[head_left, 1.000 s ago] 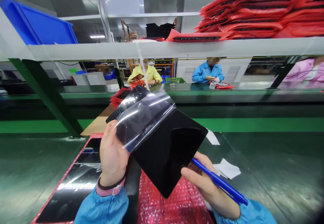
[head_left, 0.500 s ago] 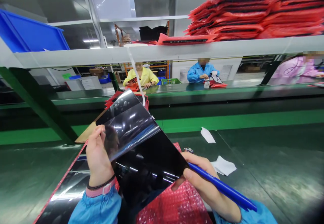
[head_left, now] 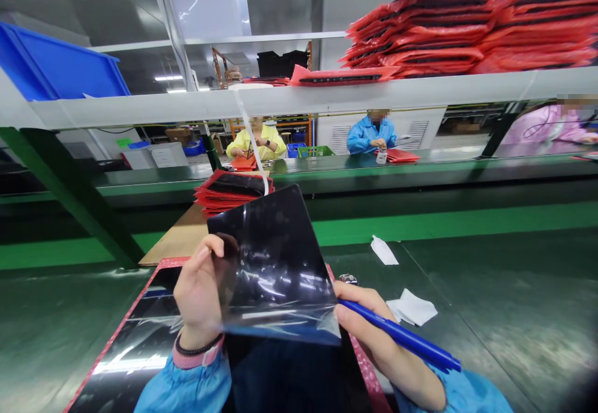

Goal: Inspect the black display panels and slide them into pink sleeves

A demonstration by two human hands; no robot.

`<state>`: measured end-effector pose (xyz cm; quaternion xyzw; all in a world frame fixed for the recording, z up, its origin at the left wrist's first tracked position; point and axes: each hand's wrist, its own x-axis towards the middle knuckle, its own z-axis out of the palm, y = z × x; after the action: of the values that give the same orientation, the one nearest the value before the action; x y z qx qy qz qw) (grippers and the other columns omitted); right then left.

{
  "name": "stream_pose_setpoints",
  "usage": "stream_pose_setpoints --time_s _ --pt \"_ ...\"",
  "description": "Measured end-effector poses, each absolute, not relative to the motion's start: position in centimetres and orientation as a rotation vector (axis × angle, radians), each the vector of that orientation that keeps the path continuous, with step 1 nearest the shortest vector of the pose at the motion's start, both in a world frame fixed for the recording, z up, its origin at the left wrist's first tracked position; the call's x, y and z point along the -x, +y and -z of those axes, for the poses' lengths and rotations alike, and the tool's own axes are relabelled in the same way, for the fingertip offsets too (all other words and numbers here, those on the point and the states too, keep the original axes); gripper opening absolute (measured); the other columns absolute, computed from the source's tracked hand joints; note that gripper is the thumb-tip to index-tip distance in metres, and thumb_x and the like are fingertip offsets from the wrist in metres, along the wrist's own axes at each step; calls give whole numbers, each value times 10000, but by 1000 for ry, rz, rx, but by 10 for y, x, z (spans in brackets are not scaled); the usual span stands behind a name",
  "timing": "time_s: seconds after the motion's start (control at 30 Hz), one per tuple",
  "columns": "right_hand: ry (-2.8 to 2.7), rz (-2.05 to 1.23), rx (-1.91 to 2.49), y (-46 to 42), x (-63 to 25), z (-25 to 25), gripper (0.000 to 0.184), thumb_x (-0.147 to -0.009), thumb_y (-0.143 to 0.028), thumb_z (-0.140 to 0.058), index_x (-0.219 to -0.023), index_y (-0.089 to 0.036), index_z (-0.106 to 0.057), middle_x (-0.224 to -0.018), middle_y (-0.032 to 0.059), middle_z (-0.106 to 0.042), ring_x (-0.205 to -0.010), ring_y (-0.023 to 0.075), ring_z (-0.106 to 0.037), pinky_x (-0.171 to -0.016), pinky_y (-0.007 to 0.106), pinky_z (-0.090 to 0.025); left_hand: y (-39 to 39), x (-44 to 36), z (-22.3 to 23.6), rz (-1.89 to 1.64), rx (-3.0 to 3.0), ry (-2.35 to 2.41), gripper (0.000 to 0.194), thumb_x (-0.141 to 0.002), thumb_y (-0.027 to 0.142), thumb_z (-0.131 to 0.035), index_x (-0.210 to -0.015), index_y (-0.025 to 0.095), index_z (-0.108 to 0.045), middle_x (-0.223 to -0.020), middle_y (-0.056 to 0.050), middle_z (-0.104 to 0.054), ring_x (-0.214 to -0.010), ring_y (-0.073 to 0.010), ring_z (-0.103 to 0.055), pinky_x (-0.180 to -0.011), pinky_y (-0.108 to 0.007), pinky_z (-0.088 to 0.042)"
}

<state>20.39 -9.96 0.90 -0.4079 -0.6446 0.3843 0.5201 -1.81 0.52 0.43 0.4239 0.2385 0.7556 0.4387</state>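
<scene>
A glossy black panel (head_left: pixel 271 245) with a clear protective film (head_left: pixel 289 322) stands tilted up in front of me. My left hand (head_left: pixel 200 294) grips its left edge, thumb on the front face. My right hand (head_left: pixel 374 332) supports the panel's lower right corner and holds a blue pen (head_left: pixel 402 337) that points away to the right. The film's lower edge hangs loose below the panel. Under my hands lies a red bubble-wrap sheet (head_left: pixel 362 363) and another black panel (head_left: pixel 135 344) on the left.
A green conveyor belt (head_left: pixel 490 288) carries white paper scraps (head_left: pixel 413 306). A stack of red bags with black panels (head_left: pixel 231 190) sits on a brown board (head_left: pixel 180 238) ahead. The shelf above holds red bags (head_left: pixel 467 27) and a blue bin (head_left: pixel 56 64). Other workers sit across the line.
The panel has swung from lying slanted toward the right to standing more upright and facing me. My left hand shifted right along its edge; the film now drapes down over the lower part.
</scene>
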Motion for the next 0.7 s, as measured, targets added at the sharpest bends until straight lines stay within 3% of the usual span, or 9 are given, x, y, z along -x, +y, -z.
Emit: stream_pose_setpoints --time_s 0.17,0.3,0.4,0.47,0.57,0.63,0.7 --pt "-1611 -980 884 -96 -200 -13 200 -821 -337 -706 -997 -242 -713 -855 7 -713 -808 211 -662 -761 299 -539 -7 10 -8 -1730 -1052 468 332 -732 481 -539 -598 178 -556 -749 -72 -641 -637 -185 -554 -572 -272 -429" --pt "-1562 -1082 752 -96 -194 -10 394 -766 -233 -753 -1147 -251 -652 -1036 2 -726 -947 220 -685 -882 303 -547 -8 12 -5 -1803 -1068 495 361 -708 500 -562 -547 177 -562 -674 -69 -629 -671 -200 -567 -628 -282 -437" --pt "-1574 -1026 786 -96 -193 -6 413 -763 -196 -749 -1154 -269 -639 -1020 -2 -738 -905 212 -712 -866 303 -575 -7 12 -3 -1786 -1074 494 363 -706 503 -554 -547 178 -565 -662 -68 -628 -608 -191 -548 -573 -287 -418" --pt "-1599 -944 856 -97 -194 -2 538 -755 -168 -762 -1244 -303 -583 -1112 4 -724 -914 210 -722 -882 312 -584 -6 12 0 -1757 -1061 482 365 -709 502 -545 -551 174 -564 -714 -85 -655 -627 -200 -563 -586 -295 -422" --pt "-1642 -702 908 -98 -196 9 907 -745 -181 -796 -1476 -378 -296 -1463 52 -510 -1139 255 -657 -930 346 -580 -7 11 1 -1776 -1050 472 357 -691 494 -554 -539 171 -562 -751 -94 -678 -651 -212 -579 -607 -304 -425" --pt "-1700 -409 875 -98 -196 16 1021 -773 -200 -781 -1533 -372 -121 -1611 67 -250 -1363 296 -451 -1035 405 -506 -7 10 1 -1792 -1077 473 354 -687 492 -548 -534 173 -567 -729 -87 -677 -597 -197 -556 -569 -300 -407" --pt "-1800 -92 820 -98 -197 20 996 -821 -189 -733 -1548 -331 -68 -1643 42 -66 -1472 300 -207 -1148 478 -344 -6 10 0 -1844 -1149 484 356 -699 479 -532 -520 174 -574 -685 -79 -660 -568 -187 -538 -544 -298 -395"
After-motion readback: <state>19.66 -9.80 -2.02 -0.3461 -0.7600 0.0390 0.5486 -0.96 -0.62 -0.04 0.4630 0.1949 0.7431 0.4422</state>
